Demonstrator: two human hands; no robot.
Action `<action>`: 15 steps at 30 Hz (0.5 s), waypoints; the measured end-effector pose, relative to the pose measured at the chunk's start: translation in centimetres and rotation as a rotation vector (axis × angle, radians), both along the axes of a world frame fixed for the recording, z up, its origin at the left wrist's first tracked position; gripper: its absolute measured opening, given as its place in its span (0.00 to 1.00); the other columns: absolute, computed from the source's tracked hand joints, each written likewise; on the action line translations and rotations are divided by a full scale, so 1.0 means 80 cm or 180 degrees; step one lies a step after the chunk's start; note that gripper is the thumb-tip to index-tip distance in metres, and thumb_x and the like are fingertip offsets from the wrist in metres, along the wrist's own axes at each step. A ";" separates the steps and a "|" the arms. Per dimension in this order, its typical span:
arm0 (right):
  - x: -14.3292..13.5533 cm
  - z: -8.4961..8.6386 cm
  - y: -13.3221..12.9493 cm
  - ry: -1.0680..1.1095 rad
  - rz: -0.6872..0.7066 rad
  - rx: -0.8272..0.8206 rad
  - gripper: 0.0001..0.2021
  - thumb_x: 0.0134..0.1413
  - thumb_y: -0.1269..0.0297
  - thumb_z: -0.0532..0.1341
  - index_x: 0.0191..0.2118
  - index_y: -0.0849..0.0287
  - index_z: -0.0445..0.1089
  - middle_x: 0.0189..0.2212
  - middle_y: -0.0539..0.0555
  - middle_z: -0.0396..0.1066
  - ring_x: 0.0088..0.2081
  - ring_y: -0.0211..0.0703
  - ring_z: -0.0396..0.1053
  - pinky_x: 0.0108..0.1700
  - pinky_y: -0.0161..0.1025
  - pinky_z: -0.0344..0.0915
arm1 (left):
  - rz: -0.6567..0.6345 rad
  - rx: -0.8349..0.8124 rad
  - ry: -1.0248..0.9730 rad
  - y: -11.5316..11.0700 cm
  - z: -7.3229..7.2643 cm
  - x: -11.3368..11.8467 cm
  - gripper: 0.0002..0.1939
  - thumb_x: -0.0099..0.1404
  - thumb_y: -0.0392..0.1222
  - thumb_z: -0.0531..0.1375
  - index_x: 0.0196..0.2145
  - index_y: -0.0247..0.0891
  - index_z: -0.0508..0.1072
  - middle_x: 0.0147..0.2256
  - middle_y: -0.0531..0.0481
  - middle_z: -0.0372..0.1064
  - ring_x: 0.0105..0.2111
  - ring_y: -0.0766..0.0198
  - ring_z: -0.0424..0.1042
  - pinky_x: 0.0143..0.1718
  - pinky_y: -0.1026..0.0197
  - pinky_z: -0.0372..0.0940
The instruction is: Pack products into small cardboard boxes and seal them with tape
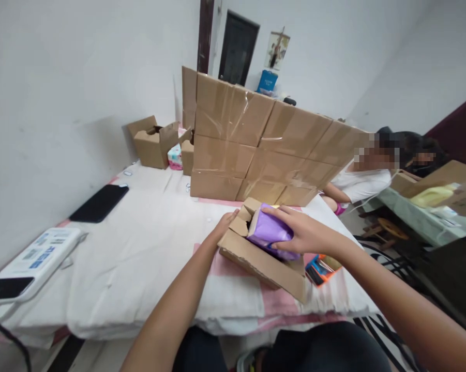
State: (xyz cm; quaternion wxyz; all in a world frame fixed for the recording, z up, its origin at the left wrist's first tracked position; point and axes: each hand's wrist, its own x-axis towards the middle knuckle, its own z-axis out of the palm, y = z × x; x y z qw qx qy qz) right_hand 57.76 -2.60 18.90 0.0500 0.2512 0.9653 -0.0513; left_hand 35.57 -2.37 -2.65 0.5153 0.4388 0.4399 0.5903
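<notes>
Purple pack (269,232), partly in the cardboard box (256,258)
My right hand (304,231) grips the pack, fingers bent. My left hand (225,223) touches the box; I can't see its grip. The flaps are open.

A room in a home, with a sheet-covered bed (139,248), white walls, a dark door (239,47) and a picture hanging (277,50) beyond.
</notes>
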 end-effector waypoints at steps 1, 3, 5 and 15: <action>-0.003 0.001 0.001 -0.0071 0.0033 0.0002 0.45 0.52 0.49 0.66 0.72 0.51 0.49 0.54 0.62 0.64 0.50 0.58 0.67 0.50 0.48 0.62 | -0.0006 -0.0002 -0.0006 0.001 -0.003 0.000 0.25 0.69 0.62 0.56 0.36 0.33 0.73 0.32 0.52 0.72 0.34 0.60 0.72 0.41 0.55 0.68; -0.010 -0.003 -0.001 -0.0170 0.0082 0.0065 0.44 0.51 0.51 0.66 0.72 0.50 0.50 0.54 0.62 0.64 0.49 0.58 0.68 0.49 0.49 0.63 | -0.0035 -0.0015 -0.0007 0.004 -0.009 0.000 0.25 0.69 0.62 0.55 0.36 0.34 0.73 0.31 0.52 0.71 0.32 0.62 0.72 0.40 0.55 0.68; -0.018 -0.012 -0.004 -0.0253 0.0172 0.0067 0.45 0.51 0.51 0.67 0.72 0.50 0.50 0.54 0.63 0.65 0.48 0.58 0.68 0.49 0.49 0.63 | -0.0068 -0.0022 0.0008 0.009 -0.016 -0.001 0.27 0.70 0.63 0.54 0.36 0.34 0.73 0.31 0.52 0.71 0.31 0.63 0.71 0.38 0.56 0.68; -0.029 -0.098 0.002 -0.0919 0.0180 0.0230 0.27 0.67 0.65 0.51 0.70 0.49 0.52 0.54 0.64 0.65 0.45 0.53 0.73 0.44 0.46 0.67 | 0.0063 0.0026 0.0258 0.027 -0.032 -0.003 0.33 0.66 0.71 0.51 0.33 0.35 0.75 0.31 0.49 0.74 0.34 0.60 0.73 0.42 0.54 0.66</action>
